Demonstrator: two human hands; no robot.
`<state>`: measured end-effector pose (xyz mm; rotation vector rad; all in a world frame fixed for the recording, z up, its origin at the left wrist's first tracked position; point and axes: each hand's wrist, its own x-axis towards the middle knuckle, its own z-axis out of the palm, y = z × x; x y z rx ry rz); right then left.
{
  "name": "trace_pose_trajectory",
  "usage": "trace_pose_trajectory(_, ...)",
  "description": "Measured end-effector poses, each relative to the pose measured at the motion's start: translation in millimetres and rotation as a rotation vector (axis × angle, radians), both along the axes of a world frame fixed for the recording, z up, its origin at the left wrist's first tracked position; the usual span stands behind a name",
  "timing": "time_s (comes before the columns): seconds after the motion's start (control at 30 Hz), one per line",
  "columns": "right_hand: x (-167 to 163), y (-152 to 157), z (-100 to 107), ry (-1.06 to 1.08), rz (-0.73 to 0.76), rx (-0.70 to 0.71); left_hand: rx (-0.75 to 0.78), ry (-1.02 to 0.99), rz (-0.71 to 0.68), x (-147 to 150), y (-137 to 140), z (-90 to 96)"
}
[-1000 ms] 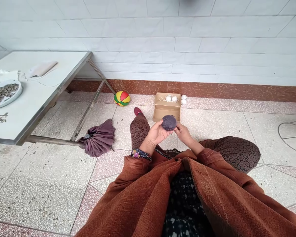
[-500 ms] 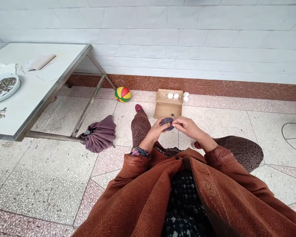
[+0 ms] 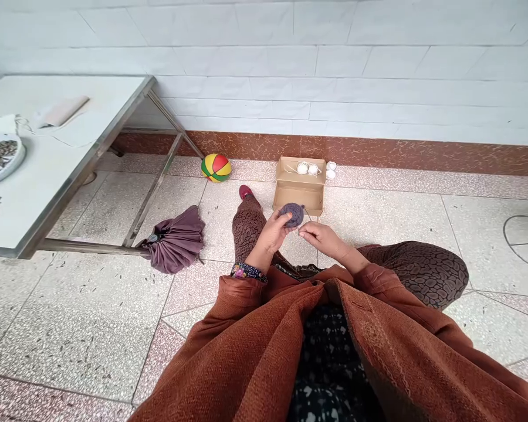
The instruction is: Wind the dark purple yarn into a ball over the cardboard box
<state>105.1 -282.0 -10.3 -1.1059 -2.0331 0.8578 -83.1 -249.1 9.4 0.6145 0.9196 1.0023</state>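
A dark grey-purple ball of yarn (image 3: 292, 215) rests in my left hand (image 3: 271, 235), with the thumb across its front. To the right of the ball and a little lower, my right hand (image 3: 323, 240) pinches a strand of the same yarn between thumb and fingertips. The strand (image 3: 308, 217) runs up from those fingers toward a small dark bit at the box's front. Beyond my hands an open cardboard box (image 3: 299, 193) lies on the floor, with white yarn balls (image 3: 307, 169) in its lid part.
More white balls (image 3: 331, 170) sit right of the box. At left stand a white-topped metal-framed table (image 3: 114, 105) with a dish (image 3: 15, 164) on it, a folded purple umbrella (image 3: 176, 240) and a colourful ball (image 3: 216, 168). A wire frame (image 3: 506, 234) is at far right.
My right hand has moved down and away from the yarn ball, drawing the strand with it. My left hand has turned the ball and shifted slightly left.
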Motion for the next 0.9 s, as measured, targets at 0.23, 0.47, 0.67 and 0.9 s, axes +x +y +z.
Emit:
trace_pose_trajectory(0.23,17.2,21.8,30.2,-0.022,-0.054,0.118,0.193,0.341,-0.229,1.8,-7.7,-4.7)
trace_pose_trajectory(0.47,17.1,17.4,-5.0,0.074,-0.289,-0.054,0.117,-0.121,-0.386,0.8,-15.9,10.2)
trace_pose_trajectory(0.67,9.3,-13.0,-6.4,-0.008,-0.017,-0.029,0.138,0.023,-0.114,3.7,-10.2,4.3)
trace_pose_trajectory(0.9,15.0,10.5,31.8,0.010,-0.024,0.086,0.233,0.431,-0.141,2.7,-9.2,-5.3)
